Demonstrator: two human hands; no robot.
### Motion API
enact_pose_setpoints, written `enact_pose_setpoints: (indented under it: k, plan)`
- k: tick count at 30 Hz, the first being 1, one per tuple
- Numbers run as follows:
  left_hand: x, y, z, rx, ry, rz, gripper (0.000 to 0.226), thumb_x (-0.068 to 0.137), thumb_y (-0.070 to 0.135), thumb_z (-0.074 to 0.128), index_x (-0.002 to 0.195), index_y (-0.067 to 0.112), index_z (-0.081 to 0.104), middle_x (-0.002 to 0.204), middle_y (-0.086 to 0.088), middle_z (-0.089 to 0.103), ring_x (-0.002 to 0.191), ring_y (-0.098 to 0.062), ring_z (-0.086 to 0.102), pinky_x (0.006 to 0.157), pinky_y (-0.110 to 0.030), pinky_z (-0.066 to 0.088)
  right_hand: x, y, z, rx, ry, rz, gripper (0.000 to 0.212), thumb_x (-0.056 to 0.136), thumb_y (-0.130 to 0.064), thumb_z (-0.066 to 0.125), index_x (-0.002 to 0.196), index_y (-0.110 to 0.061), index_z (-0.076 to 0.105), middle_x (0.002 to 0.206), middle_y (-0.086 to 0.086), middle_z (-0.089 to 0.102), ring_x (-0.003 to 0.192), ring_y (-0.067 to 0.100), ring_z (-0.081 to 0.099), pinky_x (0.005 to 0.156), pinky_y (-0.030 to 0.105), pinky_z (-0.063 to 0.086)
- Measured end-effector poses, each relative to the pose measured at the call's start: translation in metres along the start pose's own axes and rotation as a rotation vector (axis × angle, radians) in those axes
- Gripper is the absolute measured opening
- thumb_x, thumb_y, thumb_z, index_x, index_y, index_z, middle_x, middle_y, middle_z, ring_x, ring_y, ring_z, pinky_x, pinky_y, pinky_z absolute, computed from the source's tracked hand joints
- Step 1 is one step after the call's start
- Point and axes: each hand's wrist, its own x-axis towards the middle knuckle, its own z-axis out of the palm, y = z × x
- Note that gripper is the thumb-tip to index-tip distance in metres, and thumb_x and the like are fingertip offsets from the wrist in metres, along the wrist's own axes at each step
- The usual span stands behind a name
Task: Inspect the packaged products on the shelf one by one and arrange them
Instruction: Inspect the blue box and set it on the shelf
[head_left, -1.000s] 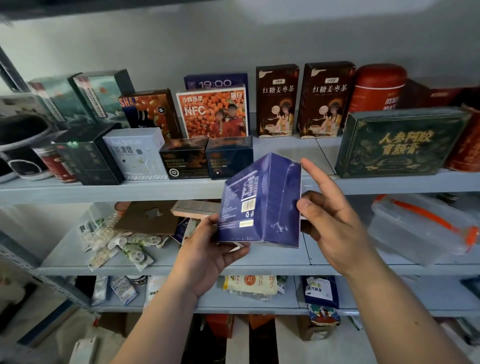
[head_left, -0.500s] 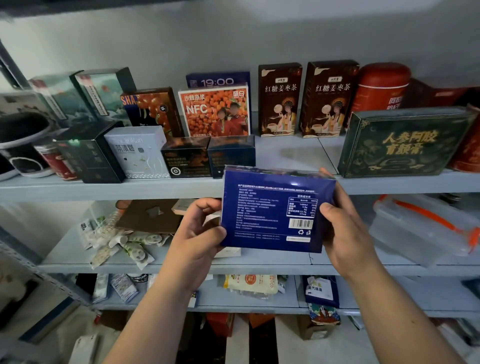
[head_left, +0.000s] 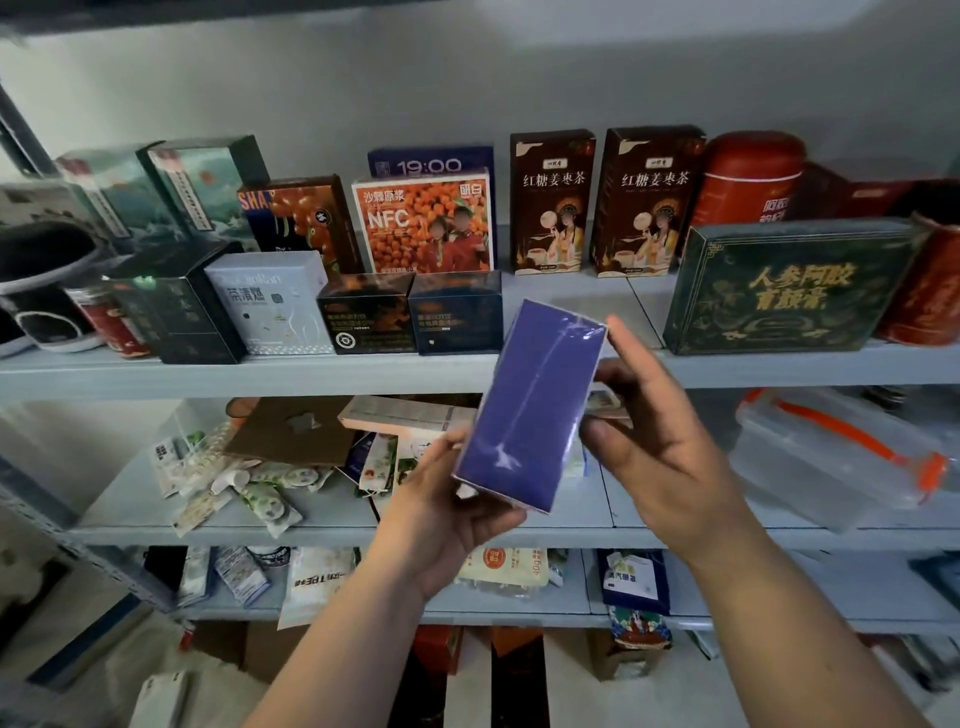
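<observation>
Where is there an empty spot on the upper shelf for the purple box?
Bare shelf shows between the small navy cardboard box and the large flat dark green box, in front of the two brown tea cartons. Left of the navy box, packages stand crowded in two rows.

Purple box (head_left: 530, 405) — shelf (head_left: 260, 371) behind
</observation>
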Motion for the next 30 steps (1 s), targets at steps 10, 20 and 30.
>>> enact_pose_setpoints:
  k: [10, 20, 30]
  plan:
    - [-0.014, -0.010, 0.011, 0.150, -0.207, -0.246, 0.052, 0.084, 0.038, 0.055, 0.127, 0.008, 0.058, 0.118, -0.019, 0.073, 0.097, -0.039, 0.074, 0.071, -0.048, 0.064, 0.000, -0.012, -0.026, -0.208, -0.082, 0.123, 0.073, 0.059, -0.060, 0.087, 0.126, -0.061, 0.058, 0.121, -0.015, 0.071, 0.111, 0.006, 0.069, 0.086, 0.033, 0.062]
    - [-0.012, 0.040, 0.007, 0.110, -0.117, 0.238, 0.024, 0.096, 0.032, 0.061, 0.109, 0.017, 0.073, 0.122, -0.013, 0.070, 0.107, -0.031, 0.069, 0.083, -0.054, 0.059, 0.018, -0.031, -0.037, -0.829, -0.097, 0.074, 0.079, 0.079, -0.078, 0.063, 0.150, -0.059, 0.035, 0.149, -0.020, 0.047, 0.134, 0.005, 0.045, 0.111, 0.041, 0.045]
    - [-0.016, 0.056, 0.014, 1.250, 0.117, 0.805, 0.049, 0.098, 0.029, 0.060, 0.142, 0.046, 0.046, 0.141, 0.023, 0.045, 0.124, -0.002, 0.055, 0.098, -0.031, 0.053, 0.067, -0.084, -0.029, -1.360, -0.134, -0.075, 0.079, 0.096, -0.055, 0.057, 0.162, -0.038, 0.018, 0.163, 0.001, 0.034, 0.150, 0.026, 0.030, 0.118, 0.043, 0.033]
